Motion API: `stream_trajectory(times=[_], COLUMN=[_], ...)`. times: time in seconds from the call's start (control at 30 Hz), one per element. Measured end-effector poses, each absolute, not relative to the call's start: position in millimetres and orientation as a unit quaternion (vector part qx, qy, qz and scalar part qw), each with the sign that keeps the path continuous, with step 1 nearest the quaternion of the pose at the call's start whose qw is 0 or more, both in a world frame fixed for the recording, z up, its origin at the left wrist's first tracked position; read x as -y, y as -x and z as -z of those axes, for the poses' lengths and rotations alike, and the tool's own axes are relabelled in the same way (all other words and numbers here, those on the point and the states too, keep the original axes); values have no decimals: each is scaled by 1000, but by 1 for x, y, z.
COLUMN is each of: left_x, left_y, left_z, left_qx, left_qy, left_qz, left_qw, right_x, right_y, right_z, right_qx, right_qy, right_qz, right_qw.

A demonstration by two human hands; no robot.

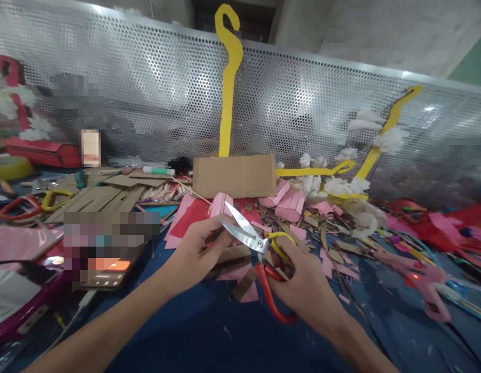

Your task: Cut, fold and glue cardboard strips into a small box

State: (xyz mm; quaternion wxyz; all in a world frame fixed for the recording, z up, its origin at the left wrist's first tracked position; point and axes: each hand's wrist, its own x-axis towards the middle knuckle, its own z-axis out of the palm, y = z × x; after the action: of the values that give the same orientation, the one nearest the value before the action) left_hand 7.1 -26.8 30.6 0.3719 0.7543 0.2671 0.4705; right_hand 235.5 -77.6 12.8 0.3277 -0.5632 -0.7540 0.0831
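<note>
My right hand (pixel 300 280) grips a pair of scissors (pixel 253 243) with one yellow and one red handle; the steel blades are open and point up and left. My left hand (pixel 197 246) pinches a small piece of brown cardboard (pixel 228 256) just under the blades, fingers closed on it. Both hands hover over a blue table (pixel 209 331) strewn with pink and brown scraps.
A brown cardboard sheet (pixel 235 176) stands behind, with a tall yellow hook shape (pixel 227 77) against a perforated metal panel (pixel 147 88). Pink paper pieces (pixel 289 199), white cotton (pixel 388 140), a pink glue gun (pixel 423 282), a second pair of scissors (pixel 34 202) and a phone (pixel 108 269) surround the hands.
</note>
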Motion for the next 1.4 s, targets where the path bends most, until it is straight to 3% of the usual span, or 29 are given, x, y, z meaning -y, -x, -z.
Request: stream_trajectory(times=[0.97,1.23,1.4], left_x=[22,20,14], left_y=[-4,-6,-7], left_z=[-26,-30,-32], left_qx=[-300,-301,-282], left_qy=[-739,-722,-624], left_qz=[-454,-486,-570], left_qw=[398,391,455], right_x=[78,74,72], right_y=[-236,-234,-233], right_z=[-13,-12,-12], right_qx=[740,673,641], right_qy=[569,601,568], right_qz=[-102,-135,-235], right_qw=[343,410,461])
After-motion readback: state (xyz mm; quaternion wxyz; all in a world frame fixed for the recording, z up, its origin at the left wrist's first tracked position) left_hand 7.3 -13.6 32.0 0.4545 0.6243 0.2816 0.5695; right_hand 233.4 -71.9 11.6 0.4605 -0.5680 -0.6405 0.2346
